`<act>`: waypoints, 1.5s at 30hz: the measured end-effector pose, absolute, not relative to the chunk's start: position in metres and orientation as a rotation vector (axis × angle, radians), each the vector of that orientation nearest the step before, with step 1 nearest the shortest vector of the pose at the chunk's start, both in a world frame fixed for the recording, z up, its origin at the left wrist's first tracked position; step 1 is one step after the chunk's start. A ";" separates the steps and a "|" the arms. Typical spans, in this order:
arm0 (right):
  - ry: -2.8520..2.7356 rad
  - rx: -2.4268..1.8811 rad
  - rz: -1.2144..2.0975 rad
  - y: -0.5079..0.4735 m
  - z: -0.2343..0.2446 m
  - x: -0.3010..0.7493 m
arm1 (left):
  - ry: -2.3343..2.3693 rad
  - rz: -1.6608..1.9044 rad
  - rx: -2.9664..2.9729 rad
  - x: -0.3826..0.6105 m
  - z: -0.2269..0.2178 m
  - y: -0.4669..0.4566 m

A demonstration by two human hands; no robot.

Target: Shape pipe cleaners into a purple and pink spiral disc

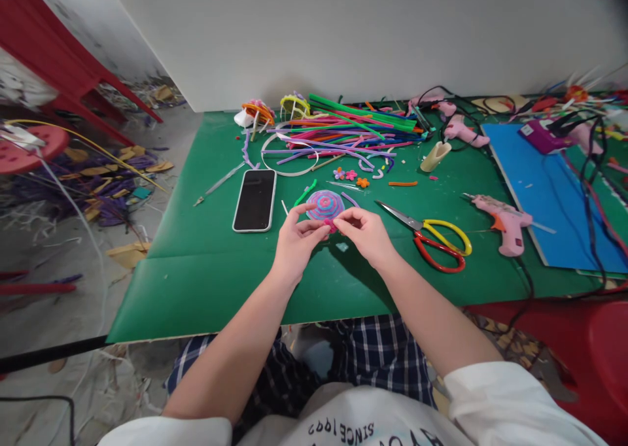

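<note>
A small round disc of coiled pink, purple and blue pipe cleaner (326,206) sits just above the green table (206,276), held between both hands. My left hand (296,239) pinches its near left edge with fingers closed. My right hand (366,232) pinches the near right edge, where a pink strand end shows. A loose green pipe cleaner piece (306,193) lies just left of the disc.
A black phone (255,199) lies left of the hands. Red and yellow scissors (432,237) and a pink glue gun (505,222) lie to the right, by a blue board (544,191). A heap of coloured pipe cleaners (343,132) and cables fill the far side.
</note>
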State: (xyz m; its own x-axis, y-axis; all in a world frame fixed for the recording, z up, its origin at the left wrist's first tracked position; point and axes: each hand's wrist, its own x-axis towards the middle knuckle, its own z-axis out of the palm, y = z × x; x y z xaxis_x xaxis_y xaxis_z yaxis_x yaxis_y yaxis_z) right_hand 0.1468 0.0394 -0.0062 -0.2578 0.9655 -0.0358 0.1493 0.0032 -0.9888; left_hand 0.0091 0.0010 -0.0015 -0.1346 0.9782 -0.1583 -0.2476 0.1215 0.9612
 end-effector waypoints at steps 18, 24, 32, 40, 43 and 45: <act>-1.714 -1.162 1.073 0.037 -0.005 0.145 | 1.287 1.247 0.803 0.010 -0.006 0.002; -1.776 -1.156 1.056 0.038 -0.006 0.147 | 1.303 1.252 0.893 0.010 -0.006 0.002; -1.673 -1.123 1.277 0.039 0.000 0.151 | 1.324 1.178 1.040 0.006 -0.009 0.001; -1.709 -1.156 1.264 0.039 -0.006 0.149 | 1.358 1.122 1.138 0.006 -0.014 0.000; -1.699 -1.167 1.273 0.039 -0.006 0.149 | 1.371 1.135 1.139 0.007 -0.013 0.001; -1.704 -1.169 1.266 0.039 -0.005 0.149 | 1.350 1.127 1.126 0.007 -0.012 0.001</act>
